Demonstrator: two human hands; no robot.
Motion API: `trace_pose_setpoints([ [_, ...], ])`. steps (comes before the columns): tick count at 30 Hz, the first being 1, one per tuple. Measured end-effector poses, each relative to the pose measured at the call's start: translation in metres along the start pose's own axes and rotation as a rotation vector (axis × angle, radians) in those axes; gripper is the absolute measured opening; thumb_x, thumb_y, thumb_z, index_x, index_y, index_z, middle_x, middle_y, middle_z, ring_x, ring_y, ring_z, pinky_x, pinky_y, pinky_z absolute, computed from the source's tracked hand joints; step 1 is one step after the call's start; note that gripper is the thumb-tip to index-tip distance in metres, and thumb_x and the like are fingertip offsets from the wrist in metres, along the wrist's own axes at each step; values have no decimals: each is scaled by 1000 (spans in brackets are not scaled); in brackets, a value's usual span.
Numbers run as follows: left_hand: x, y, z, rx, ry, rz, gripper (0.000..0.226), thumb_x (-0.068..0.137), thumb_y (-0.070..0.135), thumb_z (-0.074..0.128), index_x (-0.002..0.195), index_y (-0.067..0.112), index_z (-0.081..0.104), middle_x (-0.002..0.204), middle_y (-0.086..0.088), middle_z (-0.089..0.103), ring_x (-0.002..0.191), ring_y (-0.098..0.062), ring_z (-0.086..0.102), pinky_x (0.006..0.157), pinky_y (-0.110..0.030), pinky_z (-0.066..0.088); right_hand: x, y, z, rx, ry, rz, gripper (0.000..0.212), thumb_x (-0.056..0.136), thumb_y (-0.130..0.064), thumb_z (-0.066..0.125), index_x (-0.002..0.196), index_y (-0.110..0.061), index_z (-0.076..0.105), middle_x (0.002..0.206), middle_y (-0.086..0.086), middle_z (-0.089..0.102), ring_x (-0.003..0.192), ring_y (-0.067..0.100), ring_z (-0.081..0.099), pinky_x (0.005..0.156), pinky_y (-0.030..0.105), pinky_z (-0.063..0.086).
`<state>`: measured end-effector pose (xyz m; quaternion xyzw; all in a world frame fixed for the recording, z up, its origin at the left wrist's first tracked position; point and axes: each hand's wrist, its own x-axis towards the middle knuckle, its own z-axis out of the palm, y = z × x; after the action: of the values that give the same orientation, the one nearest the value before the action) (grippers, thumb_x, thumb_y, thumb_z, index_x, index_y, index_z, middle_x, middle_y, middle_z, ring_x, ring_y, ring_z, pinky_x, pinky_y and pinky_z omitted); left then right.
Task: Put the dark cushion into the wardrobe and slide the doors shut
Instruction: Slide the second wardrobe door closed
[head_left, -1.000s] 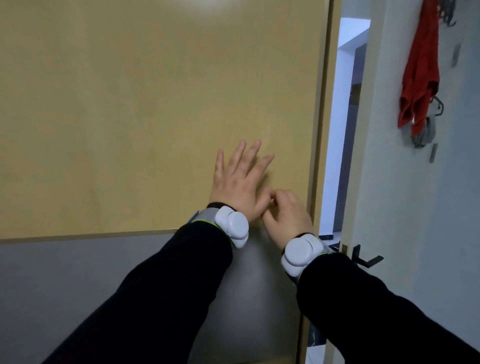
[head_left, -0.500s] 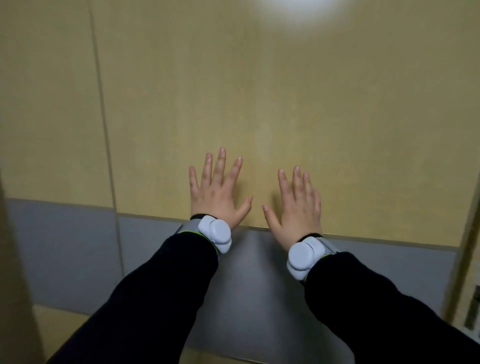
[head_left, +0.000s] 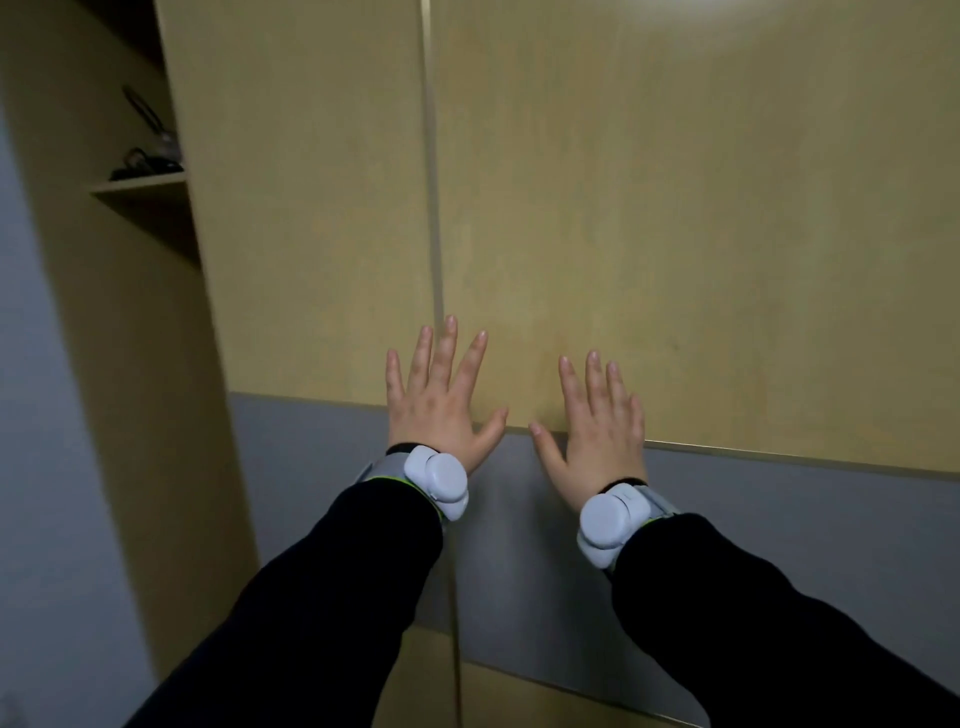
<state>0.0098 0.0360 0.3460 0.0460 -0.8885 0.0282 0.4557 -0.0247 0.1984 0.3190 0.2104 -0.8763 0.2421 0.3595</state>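
At the far left, a pale wall (head_left: 31, 364) is met by the wardrobe's side panel (head_left: 119, 364). Beside it a narrow open strip is left, where a shelf (head_left: 148, 183) is seen carrying small dark items (head_left: 148, 163), too dim to identify. Next, the left door (head_left: 311, 208) is overlapped at a vertical edge (head_left: 434, 208) by the right door (head_left: 701, 208). The left hand (head_left: 441, 400) is laid flat with fingers spread across that edge; the right hand (head_left: 597, 421) is pressed flat on the right door, nothing held. The dark cushion cannot be seen.
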Motion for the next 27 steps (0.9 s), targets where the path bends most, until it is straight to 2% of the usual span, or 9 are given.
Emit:
trace_pose_setpoints([
  [4,-14,-59,-3,34,-2,-25,81,73,61,33,146,30,17,159,-4,15,146,-26,12,113,-58,6,0,-46,30,1,-32,-24,80,76,-60,16,148,-28,7,159,5,5,146,27,2,115,51,6],
  [9,-32,-126,-14,78,-63,-88,83,72,62,25,148,32,9,160,0,3,147,-25,2,115,-55,-2,3,-103,69,48,-72,-67,80,74,-59,16,147,-28,6,159,5,4,146,26,1,116,50,6],
  [11,-40,-154,-18,116,-50,-120,82,73,62,27,148,31,11,160,-1,7,147,-26,7,115,-55,2,5,-129,85,70,-97,-93,80,74,-59,17,147,-29,6,159,4,3,146,25,0,116,50,5],
  [14,-48,-179,-18,142,-43,-155,80,74,61,31,147,31,14,159,-2,14,146,-26,13,114,-55,5,12,-150,98,93,-97,-134,80,75,-60,17,147,-29,7,159,4,4,146,26,1,116,50,5],
  [18,-55,-216,-12,166,-56,-208,81,74,61,30,147,32,10,159,-1,11,147,-25,11,114,-49,-4,28,-182,117,125,-101,-187,79,75,-59,18,147,-29,8,159,4,5,146,26,2,115,51,6],
  [21,-56,-242,-1,195,-64,-219,79,75,60,33,146,32,15,158,-2,19,145,-26,18,113,-50,1,43,-204,141,158,-119,-222,78,77,-58,21,147,-29,9,159,5,5,146,27,2,115,52,5],
  [25,-54,-257,10,198,-75,-223,80,75,60,31,147,31,13,159,-2,16,146,-24,17,113,-46,-4,51,-218,163,163,-136,-260,78,76,-59,18,147,-30,4,159,3,0,146,25,-3,116,50,1],
  [27,-51,-273,19,187,-93,-243,80,75,60,32,147,32,11,159,-1,15,146,-23,16,116,-48,0,62,-229,181,182,-142,-272,79,75,-59,16,147,-30,4,159,3,0,146,25,-4,116,50,0],
])
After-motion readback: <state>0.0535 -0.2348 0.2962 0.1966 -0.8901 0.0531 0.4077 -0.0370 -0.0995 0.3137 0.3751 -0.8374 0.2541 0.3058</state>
